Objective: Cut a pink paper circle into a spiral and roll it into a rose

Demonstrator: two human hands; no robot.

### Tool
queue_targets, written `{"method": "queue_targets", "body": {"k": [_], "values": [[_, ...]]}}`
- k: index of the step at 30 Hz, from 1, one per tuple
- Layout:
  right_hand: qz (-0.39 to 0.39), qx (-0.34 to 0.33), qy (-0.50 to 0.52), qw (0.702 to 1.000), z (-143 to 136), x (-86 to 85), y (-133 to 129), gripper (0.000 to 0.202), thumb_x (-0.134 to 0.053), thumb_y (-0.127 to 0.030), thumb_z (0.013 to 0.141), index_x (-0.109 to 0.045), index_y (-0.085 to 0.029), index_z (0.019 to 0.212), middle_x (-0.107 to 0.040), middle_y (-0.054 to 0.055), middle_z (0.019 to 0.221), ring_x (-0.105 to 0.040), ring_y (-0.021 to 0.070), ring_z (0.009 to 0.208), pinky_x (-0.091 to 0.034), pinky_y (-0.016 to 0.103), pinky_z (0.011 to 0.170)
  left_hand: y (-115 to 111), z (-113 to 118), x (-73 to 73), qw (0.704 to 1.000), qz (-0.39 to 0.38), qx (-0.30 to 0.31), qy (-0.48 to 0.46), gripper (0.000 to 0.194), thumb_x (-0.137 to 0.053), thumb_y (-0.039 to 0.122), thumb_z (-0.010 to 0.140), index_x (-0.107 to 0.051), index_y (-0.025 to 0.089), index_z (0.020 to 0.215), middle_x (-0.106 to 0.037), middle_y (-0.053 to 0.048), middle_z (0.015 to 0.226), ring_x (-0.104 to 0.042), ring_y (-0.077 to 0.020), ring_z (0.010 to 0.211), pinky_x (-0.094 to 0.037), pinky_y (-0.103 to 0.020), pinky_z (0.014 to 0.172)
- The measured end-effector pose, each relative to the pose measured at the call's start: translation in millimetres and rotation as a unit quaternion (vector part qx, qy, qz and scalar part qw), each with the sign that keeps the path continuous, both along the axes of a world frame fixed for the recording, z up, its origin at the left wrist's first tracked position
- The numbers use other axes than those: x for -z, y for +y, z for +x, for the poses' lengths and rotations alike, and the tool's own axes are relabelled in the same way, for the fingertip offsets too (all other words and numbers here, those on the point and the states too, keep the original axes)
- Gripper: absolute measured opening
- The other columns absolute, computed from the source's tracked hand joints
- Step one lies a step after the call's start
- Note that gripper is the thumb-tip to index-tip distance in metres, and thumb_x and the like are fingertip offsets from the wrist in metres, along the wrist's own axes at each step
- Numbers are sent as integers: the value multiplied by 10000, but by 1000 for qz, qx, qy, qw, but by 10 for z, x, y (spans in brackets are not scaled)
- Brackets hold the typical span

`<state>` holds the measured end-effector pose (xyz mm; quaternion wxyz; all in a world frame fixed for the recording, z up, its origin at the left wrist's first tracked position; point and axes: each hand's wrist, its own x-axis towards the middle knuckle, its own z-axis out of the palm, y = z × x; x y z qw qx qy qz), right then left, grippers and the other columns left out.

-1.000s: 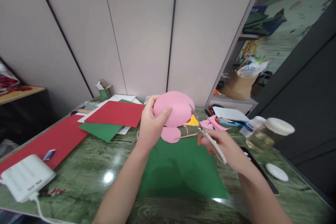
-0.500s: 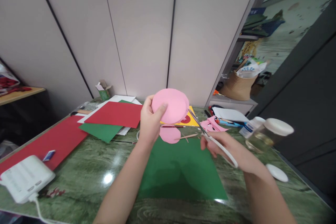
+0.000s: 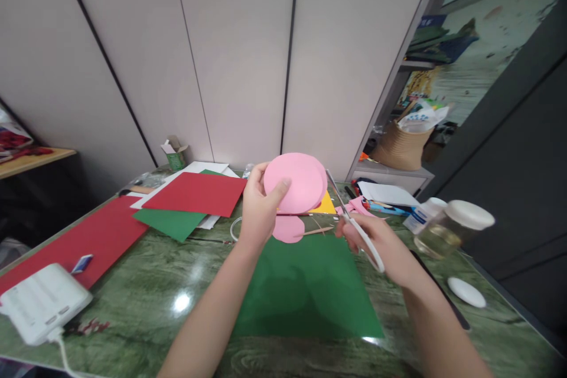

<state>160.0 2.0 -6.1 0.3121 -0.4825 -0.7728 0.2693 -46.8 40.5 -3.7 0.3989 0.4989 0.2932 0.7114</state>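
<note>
Pink paper discs (image 3: pixel 296 182), overlapping with a second edge showing at the right, are pinched in my left hand (image 3: pixel 261 204), thumb on the front face. My right hand (image 3: pixel 370 239) grips white-handled scissors (image 3: pixel 364 239), their blades pointing up and left beside the discs' right edge. Whether the blades touch the paper I cannot tell. Below the discs, another pink paper piece (image 3: pixel 287 230) lies on the table at the top of a green sheet (image 3: pixel 310 289). A pencil-like wooden stick (image 3: pixel 315 231) rests across that piece's right side.
Red sheets (image 3: pixel 195 192) overlap green and white paper at the left. A white charger (image 3: pixel 44 302) with a cable sits front left. To the right stand a lidded jar (image 3: pixel 452 227) and a white oval object (image 3: pixel 466 292). Pink scraps (image 3: pixel 357 207) lie behind my right hand.
My left hand and the pink discs have moved slightly right and down. The scissors have turned a little more upright, and my right hand has shifted slightly left and up.
</note>
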Motion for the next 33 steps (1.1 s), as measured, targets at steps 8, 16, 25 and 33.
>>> {"method": "queue_targets", "body": {"k": [8, 16, 25, 33], "values": [[10, -10, -8, 1000, -7, 14, -5, 443, -392, -533, 882, -572, -162, 721, -434, -17, 564, -404, 134, 545, -298, 253, 496, 2, 9, 13, 1000, 3, -11, 10, 348, -674, 302, 737, -532, 203, 1039, -591, -68, 1042, -574, -197, 983, -486, -320, 827], [-4, -12, 1, 1000, -30, 1, -25, 433, -391, -526, 885, -551, -157, 726, -423, -17, 580, -390, 127, 541, -272, 255, 492, -25, 31, 4, 1000, 7, -9, 10, 339, -667, 297, 741, -529, 200, 1035, -591, -66, 1033, -572, -199, 983, -484, -331, 837], [-19, -3, 23, 1000, -35, -6, -29, 404, -417, -493, 880, -558, -156, 709, -429, -20, 555, -402, 121, 525, -277, 246, 475, -34, 40, 4, 1000, 4, -11, 15, 357, -667, 304, 740, -529, 194, 1051, -594, -68, 1048, -569, -203, 990, -482, -332, 848], [-25, -2, 38, 999, -46, -13, -35, 365, -429, -457, 863, -559, -161, 693, -440, -16, 549, -415, 130, 523, -283, 247, 473, -32, 36, 9, 1000, 4, -3, 9, 331, -671, 287, 748, -541, 203, 1041, -588, -61, 1045, -562, -200, 988, -474, -321, 837]]}}
